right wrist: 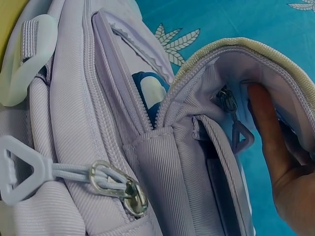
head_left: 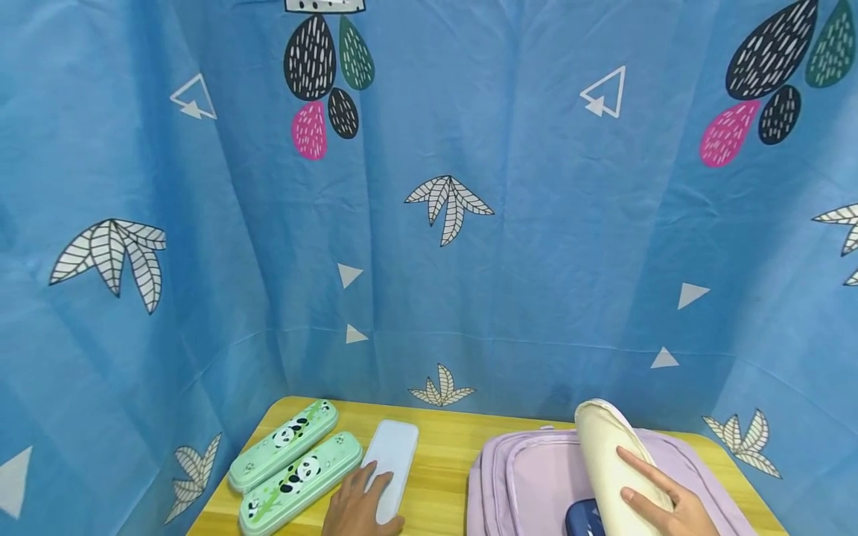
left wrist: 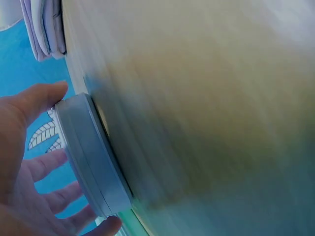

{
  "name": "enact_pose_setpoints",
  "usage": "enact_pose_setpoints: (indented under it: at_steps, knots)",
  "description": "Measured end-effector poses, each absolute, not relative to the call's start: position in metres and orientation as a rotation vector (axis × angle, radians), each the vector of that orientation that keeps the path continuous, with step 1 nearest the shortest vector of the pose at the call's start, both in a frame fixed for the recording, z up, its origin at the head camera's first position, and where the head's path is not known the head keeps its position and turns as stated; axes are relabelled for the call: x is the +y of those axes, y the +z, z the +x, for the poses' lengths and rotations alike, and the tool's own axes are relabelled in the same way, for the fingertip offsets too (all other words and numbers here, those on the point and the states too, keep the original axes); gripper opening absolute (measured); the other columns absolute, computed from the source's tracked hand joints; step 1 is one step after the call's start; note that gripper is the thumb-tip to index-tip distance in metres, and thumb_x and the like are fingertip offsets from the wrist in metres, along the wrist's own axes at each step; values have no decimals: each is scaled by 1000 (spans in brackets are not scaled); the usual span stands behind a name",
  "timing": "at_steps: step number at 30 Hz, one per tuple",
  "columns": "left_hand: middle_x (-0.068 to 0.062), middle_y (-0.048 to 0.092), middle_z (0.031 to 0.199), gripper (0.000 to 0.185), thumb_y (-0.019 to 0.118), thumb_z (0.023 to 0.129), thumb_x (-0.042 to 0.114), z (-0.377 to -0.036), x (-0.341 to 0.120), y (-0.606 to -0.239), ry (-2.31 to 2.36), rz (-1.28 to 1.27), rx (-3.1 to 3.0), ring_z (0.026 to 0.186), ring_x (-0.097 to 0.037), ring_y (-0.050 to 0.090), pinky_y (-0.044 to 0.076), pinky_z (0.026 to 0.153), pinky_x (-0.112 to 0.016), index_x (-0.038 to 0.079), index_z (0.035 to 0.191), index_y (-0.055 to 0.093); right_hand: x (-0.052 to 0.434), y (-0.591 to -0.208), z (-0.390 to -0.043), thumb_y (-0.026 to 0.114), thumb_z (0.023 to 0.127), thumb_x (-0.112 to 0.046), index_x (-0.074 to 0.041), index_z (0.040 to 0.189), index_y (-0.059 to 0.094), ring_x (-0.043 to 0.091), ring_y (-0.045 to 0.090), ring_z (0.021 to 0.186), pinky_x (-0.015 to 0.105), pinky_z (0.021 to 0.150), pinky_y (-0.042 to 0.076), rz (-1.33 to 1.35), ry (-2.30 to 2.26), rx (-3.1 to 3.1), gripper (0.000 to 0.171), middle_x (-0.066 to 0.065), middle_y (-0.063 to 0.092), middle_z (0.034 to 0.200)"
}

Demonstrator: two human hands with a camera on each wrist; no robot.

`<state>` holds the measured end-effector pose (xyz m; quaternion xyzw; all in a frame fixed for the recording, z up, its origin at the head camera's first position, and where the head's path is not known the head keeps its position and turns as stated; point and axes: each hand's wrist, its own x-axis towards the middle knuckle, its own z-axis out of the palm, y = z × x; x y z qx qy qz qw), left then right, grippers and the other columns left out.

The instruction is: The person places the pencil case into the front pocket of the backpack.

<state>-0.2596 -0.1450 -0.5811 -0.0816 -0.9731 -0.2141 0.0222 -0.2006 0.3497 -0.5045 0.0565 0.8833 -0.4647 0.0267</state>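
— What is the left hand [head_left: 362, 506] doing?

— It lies on the near end of a white pencil case [head_left: 391, 465], a flat, smooth oblong with rounded corners resting on the wooden tabletop [head_left: 449, 454]. The left wrist view shows the thumb [left wrist: 37, 101] at one side of its rim and the fingers [left wrist: 49, 164] spread along the other, loosely framing it rather than clamped; the seam between lid and base runs round the edge.

— And the right hand [head_left: 660, 499]?

— Its fingers are straight and pressed against the cream flap [head_left: 613, 454] of a lilac backpack [head_left: 529, 476], holding that flap raised. From the right wrist the flap's pale ribbed lining, zip teeth and a fingertip [right wrist: 263, 123] on the inside are clear.

— What is in the bag?

— A dark blue item [head_left: 585, 517] shows in the opened pocket; what it is I cannot tell. A triangular rubbery zip pull [right wrist: 22, 167] hangs on a metal ring.

— Anything else?

— Two mint-green panda pencil tins [head_left: 295, 461] lie side by side just left of the white case, touching each other. A blue leaf-printed cloth [head_left: 429, 223] forms the backdrop.
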Motion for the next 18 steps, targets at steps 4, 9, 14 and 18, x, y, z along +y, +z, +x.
enact_pose_setpoints:
  at_steps: [4, 9, 14, 18]
  knots:
    - [-24, 54, 155, 80, 90, 77, 50, -258, -149, -579, -720, -143, -3051, 141, -50, 51, 50, 108, -72, 10, 142, 66, 349, -504, -199, 69, 106, -47, -20, 169, 40, -12, 53, 109, 19, 86, 56, 189, -1484, 2686, 75, 27, 33, 174]
    - [-28, 51, 156, 84, 94, 74, 49, -256, -153, -576, -785, -10, -3075, 139, -49, 53, 53, 107, -68, 10, 143, 66, 347, -504, -199, 69, 106, -47, -21, 170, 38, -4, 59, 107, 22, 85, 59, 213, -1530, 2643, 75, 29, 31, 174]
    - [-29, 52, 153, 83, 96, 72, 47, -255, -154, -575, -793, 28, -3080, 132, -47, 56, 56, 102, -67, 10, 141, 66, 347, -504, -199, 70, 106, -47, -21, 170, 38, -2, 60, 107, 22, 84, 58, 214, -1526, 2641, 76, 30, 31, 174]
    - [-30, 54, 150, 81, 97, 73, 45, -254, -155, -574, -794, 31, -3080, 131, -48, 58, 55, 104, -67, 10, 140, 68, 347, -504, -199, 69, 106, -48, -21, 170, 38, -4, 58, 109, 21, 85, 57, 210, -1502, 2650, 76, 30, 30, 174]
